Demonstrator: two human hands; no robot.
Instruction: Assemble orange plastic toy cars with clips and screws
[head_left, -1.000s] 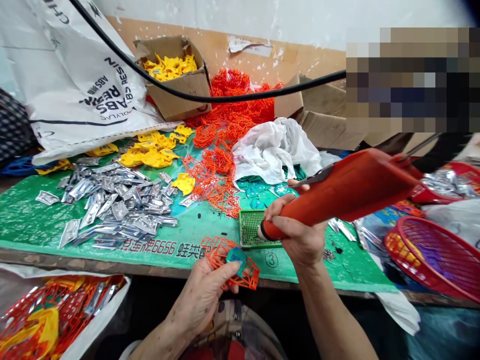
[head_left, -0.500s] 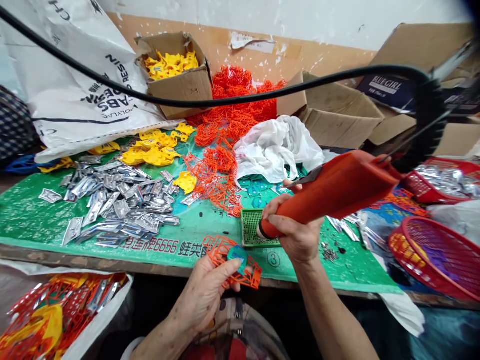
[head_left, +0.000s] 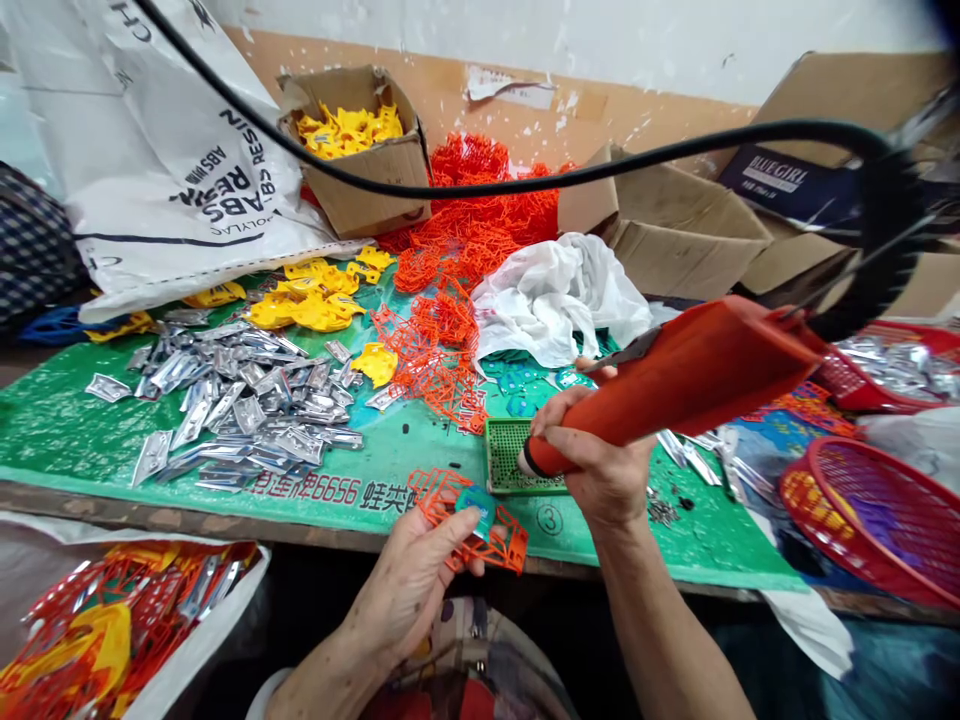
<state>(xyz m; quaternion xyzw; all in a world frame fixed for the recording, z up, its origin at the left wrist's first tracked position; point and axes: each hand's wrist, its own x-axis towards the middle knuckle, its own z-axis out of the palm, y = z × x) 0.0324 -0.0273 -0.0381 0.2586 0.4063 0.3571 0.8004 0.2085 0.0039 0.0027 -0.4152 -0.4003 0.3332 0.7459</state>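
My left hand [head_left: 427,560] is pinched on an orange plastic lattice piece [head_left: 510,540], the thumb pressing a round teal part [head_left: 477,508] against it. They are held at the table's front edge. Wrapped in my right hand [head_left: 604,470] is a red electric screwdriver [head_left: 675,380] with a black cable [head_left: 525,186]. Its nose points down to the left over a small green perforated tray [head_left: 517,490]; the tip is too small to make out. Small dark screws [head_left: 663,508] lie right of the tray.
Silvery plates [head_left: 247,400], yellow parts [head_left: 307,300] and orange lattices [head_left: 442,340] cover the left and middle of the table. Behind stand cardboard boxes [head_left: 682,240] and a white plastic bag [head_left: 562,300]. Red baskets [head_left: 885,520] sit right; a sack of assembled pieces [head_left: 97,620] is lower left.
The whole view has shifted slightly. The screwdriver's body has tilted a little and its cable has swung. Both hands keep the same holds.
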